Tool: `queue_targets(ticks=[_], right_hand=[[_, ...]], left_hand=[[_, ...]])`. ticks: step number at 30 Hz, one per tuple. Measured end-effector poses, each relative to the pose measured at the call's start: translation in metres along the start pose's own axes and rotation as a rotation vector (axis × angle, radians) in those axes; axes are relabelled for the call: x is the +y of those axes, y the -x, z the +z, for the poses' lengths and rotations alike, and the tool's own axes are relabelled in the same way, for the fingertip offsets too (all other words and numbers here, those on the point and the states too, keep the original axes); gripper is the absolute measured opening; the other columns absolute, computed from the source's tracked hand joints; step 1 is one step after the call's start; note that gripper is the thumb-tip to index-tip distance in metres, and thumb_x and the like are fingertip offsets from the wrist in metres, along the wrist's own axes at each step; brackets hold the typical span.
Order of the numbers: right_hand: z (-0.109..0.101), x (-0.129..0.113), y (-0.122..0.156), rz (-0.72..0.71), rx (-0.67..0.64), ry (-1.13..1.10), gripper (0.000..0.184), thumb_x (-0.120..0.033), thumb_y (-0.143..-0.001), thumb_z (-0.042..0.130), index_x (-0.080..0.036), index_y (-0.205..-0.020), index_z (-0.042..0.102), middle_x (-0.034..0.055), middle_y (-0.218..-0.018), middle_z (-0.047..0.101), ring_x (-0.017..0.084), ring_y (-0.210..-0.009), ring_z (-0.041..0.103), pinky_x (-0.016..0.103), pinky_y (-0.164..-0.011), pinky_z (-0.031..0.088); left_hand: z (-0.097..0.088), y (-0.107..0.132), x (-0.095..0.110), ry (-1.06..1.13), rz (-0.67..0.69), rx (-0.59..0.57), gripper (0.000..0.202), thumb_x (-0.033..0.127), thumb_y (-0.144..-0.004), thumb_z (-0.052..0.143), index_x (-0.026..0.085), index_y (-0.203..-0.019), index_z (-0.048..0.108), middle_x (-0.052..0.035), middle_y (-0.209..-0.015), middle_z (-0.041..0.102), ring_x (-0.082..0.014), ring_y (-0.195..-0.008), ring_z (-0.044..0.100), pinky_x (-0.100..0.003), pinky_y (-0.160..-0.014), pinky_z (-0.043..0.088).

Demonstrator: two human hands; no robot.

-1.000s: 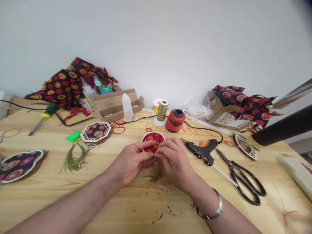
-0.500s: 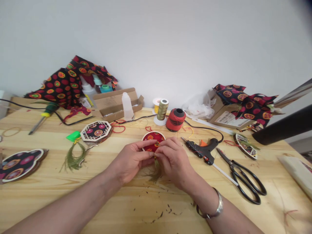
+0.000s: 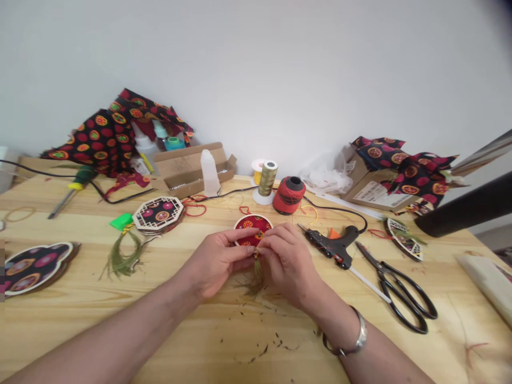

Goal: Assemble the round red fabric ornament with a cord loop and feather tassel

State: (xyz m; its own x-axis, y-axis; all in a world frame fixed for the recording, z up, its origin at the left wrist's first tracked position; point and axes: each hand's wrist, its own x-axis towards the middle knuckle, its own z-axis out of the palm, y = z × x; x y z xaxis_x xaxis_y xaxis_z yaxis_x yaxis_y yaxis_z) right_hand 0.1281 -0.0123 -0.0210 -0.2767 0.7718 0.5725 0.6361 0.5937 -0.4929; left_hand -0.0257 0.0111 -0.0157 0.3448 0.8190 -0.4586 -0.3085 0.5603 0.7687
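Note:
A round ornament [image 3: 248, 223] with red patterned fabric and a pale wooden rim is held between my two hands near the middle of the table. My left hand [image 3: 218, 261] grips its lower left edge, thumb on the front and fingers partly behind. Fingers of my right hand [image 3: 288, 261] are pinched at the ornament's lower edge, where a green tassel [image 3: 257, 273] hangs down. The exact pinch point is partly covered by the fingertips. A red cord loop [image 3: 245, 210] shows at the ornament's top.
To the right lie a black glue gun [image 3: 334, 244] and black-handled scissors [image 3: 400, 290]. Behind stand a red thread spool [image 3: 288, 195], a green thread spool [image 3: 267, 180] and a white bottle [image 3: 208, 173]. An octagonal ornament [image 3: 158, 213] and a screwdriver [image 3: 72, 189] lie left.
The view has shifted very slightly. Both hands keep their hold on the ornament, and a little more of the tassel's top shows between the fingers.

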Motion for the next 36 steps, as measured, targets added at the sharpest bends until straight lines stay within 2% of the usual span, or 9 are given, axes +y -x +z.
queue_targets(ticks=[5,12,24,36], right_hand=[[-0.0012,0.0012,-0.0005,-0.040,-0.010,0.010,0.022,-0.006,-0.083,0.046,-0.019,-0.072,0.059,0.0052,-0.077,0.062,0.017,-0.073,0.050,0.033,-0.068,0.044],[-0.0020,0.0004,-0.0012,-0.043,-0.023,0.017,0.020,-0.004,-0.082,0.048,-0.018,-0.072,0.058,0.0056,-0.077,0.061,0.017,-0.074,0.050,0.032,-0.068,0.045],[-0.0005,0.0030,0.0006,-0.045,-0.035,-0.014,0.020,-0.005,-0.082,0.046,-0.018,-0.074,0.059,0.0060,-0.079,0.062,0.017,-0.076,0.051,0.032,-0.070,0.045],[-0.0033,-0.0009,0.0007,0.100,-0.074,0.030,0.020,-0.008,-0.082,0.052,-0.017,-0.070,0.064,0.0048,-0.077,0.057,0.017,-0.077,0.044,0.030,-0.068,0.042]], left_hand=[[0.0005,-0.0002,0.0008,0.017,0.006,-0.006,0.028,0.002,-0.063,0.072,0.012,-0.089,0.073,-0.0088,-0.082,0.074,-0.0151,-0.070,0.067,-0.026,-0.068,0.055],[-0.0007,-0.0024,-0.0010,0.001,0.007,-0.017,0.032,0.001,-0.064,0.071,0.012,-0.094,0.071,-0.0084,-0.084,0.074,-0.0161,-0.072,0.067,-0.028,-0.071,0.055],[0.0013,-0.0007,-0.0003,0.019,0.006,-0.011,0.031,0.000,-0.062,0.070,0.012,-0.091,0.071,-0.0072,-0.080,0.073,-0.0146,-0.069,0.066,-0.027,-0.068,0.055],[-0.0006,-0.0009,-0.0044,-0.062,0.046,-0.035,0.037,0.008,-0.061,0.074,0.016,-0.097,0.071,-0.0039,-0.084,0.073,-0.0149,-0.077,0.065,-0.027,-0.075,0.052]])
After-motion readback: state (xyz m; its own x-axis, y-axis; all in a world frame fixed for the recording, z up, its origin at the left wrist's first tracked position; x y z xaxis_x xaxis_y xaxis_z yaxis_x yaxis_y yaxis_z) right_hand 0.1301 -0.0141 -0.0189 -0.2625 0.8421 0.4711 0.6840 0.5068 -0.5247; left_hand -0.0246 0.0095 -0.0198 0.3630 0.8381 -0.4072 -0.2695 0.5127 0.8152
